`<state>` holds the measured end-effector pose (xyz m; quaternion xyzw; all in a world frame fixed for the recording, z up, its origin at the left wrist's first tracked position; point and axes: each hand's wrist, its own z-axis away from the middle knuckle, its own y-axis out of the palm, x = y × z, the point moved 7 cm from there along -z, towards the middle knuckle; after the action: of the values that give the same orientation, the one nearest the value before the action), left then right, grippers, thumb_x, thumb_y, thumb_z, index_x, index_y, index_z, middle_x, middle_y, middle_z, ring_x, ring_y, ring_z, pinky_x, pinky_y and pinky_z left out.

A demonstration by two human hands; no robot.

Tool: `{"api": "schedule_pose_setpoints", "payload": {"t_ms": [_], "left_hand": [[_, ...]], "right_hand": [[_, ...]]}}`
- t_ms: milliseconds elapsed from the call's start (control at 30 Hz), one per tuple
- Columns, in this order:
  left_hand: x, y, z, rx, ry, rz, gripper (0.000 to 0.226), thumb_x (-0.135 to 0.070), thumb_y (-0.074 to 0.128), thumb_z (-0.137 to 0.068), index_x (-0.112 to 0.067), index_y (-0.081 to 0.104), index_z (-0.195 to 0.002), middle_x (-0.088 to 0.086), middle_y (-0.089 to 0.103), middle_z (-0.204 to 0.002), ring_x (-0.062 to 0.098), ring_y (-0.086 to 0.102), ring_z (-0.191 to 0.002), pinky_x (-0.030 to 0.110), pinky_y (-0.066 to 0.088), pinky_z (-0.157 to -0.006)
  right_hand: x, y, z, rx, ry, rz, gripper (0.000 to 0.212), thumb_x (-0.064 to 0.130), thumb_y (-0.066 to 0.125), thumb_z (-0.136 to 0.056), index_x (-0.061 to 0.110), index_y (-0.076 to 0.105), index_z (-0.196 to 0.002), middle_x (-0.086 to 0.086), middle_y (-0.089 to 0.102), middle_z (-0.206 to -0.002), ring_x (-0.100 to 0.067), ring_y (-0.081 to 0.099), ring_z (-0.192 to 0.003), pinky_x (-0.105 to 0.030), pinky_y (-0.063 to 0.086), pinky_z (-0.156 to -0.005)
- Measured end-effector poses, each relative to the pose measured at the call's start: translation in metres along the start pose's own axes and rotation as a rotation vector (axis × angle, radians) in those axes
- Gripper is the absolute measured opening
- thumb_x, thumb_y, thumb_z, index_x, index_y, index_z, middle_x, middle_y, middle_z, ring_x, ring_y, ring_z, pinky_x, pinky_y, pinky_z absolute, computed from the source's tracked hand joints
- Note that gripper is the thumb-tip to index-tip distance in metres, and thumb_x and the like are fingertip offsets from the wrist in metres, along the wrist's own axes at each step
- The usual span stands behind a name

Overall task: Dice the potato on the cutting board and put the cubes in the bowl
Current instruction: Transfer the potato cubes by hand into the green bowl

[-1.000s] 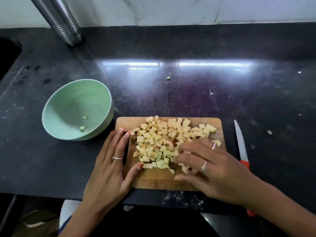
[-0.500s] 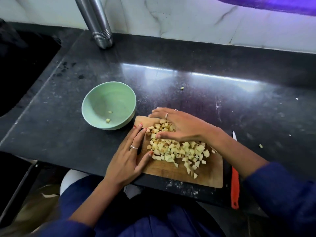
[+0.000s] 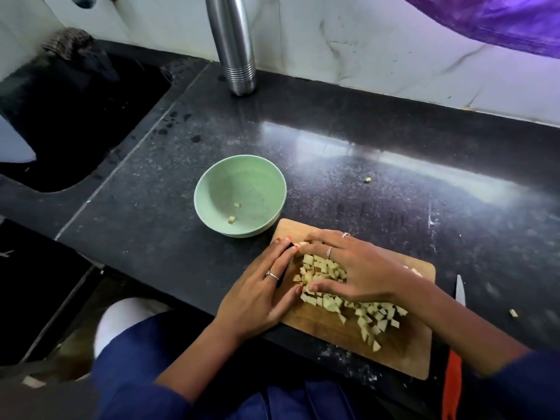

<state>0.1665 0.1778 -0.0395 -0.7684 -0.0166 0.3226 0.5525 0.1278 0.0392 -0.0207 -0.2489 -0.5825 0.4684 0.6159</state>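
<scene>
A pale mint-green bowl (image 3: 240,195) sits on the black, white-speckled desk (image 3: 394,183), beside a light brown wooden cutting board (image 3: 400,353) heaped with pale yellow potato cubes (image 3: 372,319). The knife (image 3: 453,368) has an orange-red handle and a silvery blade. Dark blue sleeves (image 3: 133,386), a silver steel bottle (image 3: 235,43), white grey-veined wall tiles (image 3: 348,34) and purple cloth (image 3: 497,16) surround them.

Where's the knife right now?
In the head view the knife lies on the black counter just past the cutting board's right edge, partly hidden under the right forearm, neither hand on it.
</scene>
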Motion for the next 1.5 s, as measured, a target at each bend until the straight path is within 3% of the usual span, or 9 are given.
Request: {"api": "schedule_pose_setpoints", "payload": {"t_ms": [267,500,1000,1333,1500], "left_hand": [[-0.001,-0.001,0.000,-0.009,0.042,-0.023,0.058,-0.043,0.040,-0.097,-0.009,0.035,-0.144,0.005,0.028,-0.153,0.016,0.023,-0.142,0.030,0.022,-0.116],[-0.001,0.000,0.000,0.007,0.033,-0.031,0.056,-0.040,0.037,-0.098,-0.009,0.033,-0.145,0.005,0.029,-0.153,0.015,0.023,-0.142,0.032,0.022,-0.115],[-0.008,0.002,-0.003,0.010,0.092,-0.101,0.047,-0.033,0.036,-0.100,-0.010,0.040,-0.141,0.005,0.039,-0.147,0.017,0.033,-0.137,0.035,0.030,-0.110],[-0.012,0.001,-0.006,0.039,0.097,-0.103,0.046,-0.029,0.040,-0.098,-0.012,0.041,-0.140,0.004,0.039,-0.146,0.016,0.037,-0.133,0.030,0.029,-0.109],[-0.016,-0.003,-0.005,0.028,0.126,-0.072,0.048,-0.023,0.043,-0.095,-0.013,0.038,-0.141,0.003,0.039,-0.147,0.015,0.035,-0.134,0.032,0.029,-0.108]], "right_hand": [[0.012,0.004,0.005,-0.074,-0.015,0.143,0.081,0.077,0.031,-0.080,0.026,0.031,-0.143,0.004,0.034,-0.147,-0.015,0.033,-0.133,-0.025,0.016,-0.107],[0.019,0.006,0.007,-0.232,0.021,0.238,0.071,0.073,0.032,-0.084,0.019,0.046,-0.128,0.001,0.050,-0.131,-0.017,0.049,-0.116,-0.032,0.039,-0.100],[0.020,0.004,0.012,-0.423,0.010,0.259,0.037,0.049,0.040,-0.093,0.023,0.064,-0.101,-0.003,0.059,-0.107,-0.022,0.058,-0.086,-0.034,0.052,-0.074],[0.030,-0.007,0.018,-0.577,0.002,0.346,0.032,0.037,0.045,-0.092,0.018,0.071,-0.087,-0.003,0.064,-0.089,-0.018,0.058,-0.059,-0.026,0.047,-0.047],[0.032,-0.008,0.017,-0.596,0.004,0.345,0.030,0.038,0.046,-0.090,0.020,0.070,-0.083,0.000,0.063,-0.083,-0.018,0.058,-0.056,-0.025,0.045,-0.042]]}}
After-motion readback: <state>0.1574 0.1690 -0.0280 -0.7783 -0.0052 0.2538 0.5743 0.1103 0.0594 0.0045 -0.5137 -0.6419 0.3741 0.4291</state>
